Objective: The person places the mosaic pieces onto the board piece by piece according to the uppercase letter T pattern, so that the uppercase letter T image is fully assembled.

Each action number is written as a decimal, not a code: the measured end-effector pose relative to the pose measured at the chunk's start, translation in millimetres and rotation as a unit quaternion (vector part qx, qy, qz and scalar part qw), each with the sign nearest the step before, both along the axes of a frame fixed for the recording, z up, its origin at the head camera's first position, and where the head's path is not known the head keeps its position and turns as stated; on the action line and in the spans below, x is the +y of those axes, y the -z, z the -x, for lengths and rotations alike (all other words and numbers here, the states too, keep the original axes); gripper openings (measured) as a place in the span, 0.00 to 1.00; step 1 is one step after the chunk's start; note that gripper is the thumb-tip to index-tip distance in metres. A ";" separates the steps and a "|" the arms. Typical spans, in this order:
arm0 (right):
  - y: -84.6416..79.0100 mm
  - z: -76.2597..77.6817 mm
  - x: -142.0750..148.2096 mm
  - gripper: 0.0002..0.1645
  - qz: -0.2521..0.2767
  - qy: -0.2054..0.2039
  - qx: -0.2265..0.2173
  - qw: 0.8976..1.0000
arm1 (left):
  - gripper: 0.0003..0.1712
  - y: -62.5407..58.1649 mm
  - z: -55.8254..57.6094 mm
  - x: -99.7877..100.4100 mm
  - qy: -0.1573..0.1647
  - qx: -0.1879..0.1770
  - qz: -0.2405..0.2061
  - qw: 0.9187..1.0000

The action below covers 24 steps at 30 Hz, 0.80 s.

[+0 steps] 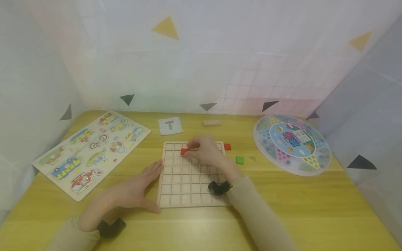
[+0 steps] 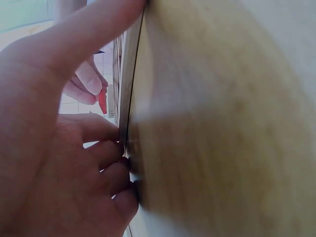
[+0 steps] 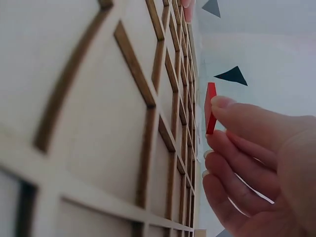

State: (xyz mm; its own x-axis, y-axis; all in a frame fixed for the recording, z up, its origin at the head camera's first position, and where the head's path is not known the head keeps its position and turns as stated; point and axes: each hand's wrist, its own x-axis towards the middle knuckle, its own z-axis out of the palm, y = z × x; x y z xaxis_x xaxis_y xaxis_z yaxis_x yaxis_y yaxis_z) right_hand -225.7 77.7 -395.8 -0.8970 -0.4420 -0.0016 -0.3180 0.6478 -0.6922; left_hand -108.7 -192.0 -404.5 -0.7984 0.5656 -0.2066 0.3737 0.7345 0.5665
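Hovering over the far left part of the pale wooden square-grid board [image 1: 186, 188], a thin red square tile [image 1: 184, 152] is pinched between the thumb and fingers of the right hand [image 1: 205, 151]. The right wrist view shows it edge-on, roughly parallel to the board, with a gap between them. Being square, the tile has no clear long axis. It lies at the left side of the right hand, and on the far right of the left hand [image 1: 135, 188], so the right is the nearer one. The left hand is spread, its fingertips touching the board's left edge and its thumb by the near left corner.

Counting outward: one board and two red tiles, the one held and a second red square tile [image 1: 227, 146] lying just beside the board's far right edge. One green square tile [image 1: 240, 160] lies on the right, nearer than that. Beyond the board are one white paper card [image 1: 170, 126], printed with a red bar over a green stem, and one small rectangular wooden block [image 1: 211, 123]. One flat puzzle board with coloured vehicle pictures [image 1: 105, 165] lies at the left; one round, patterned board-game case [image 1: 292, 144] lies at the right. All rest on one yellow wood-grain table [image 1: 314, 212].
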 end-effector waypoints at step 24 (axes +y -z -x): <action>12.8 5.3 6.0 0.17 -0.010 -0.013 0.015 1.000 | 0.75 -2.1 -1.1 1.6 -0.001 0.004 0.000 1.000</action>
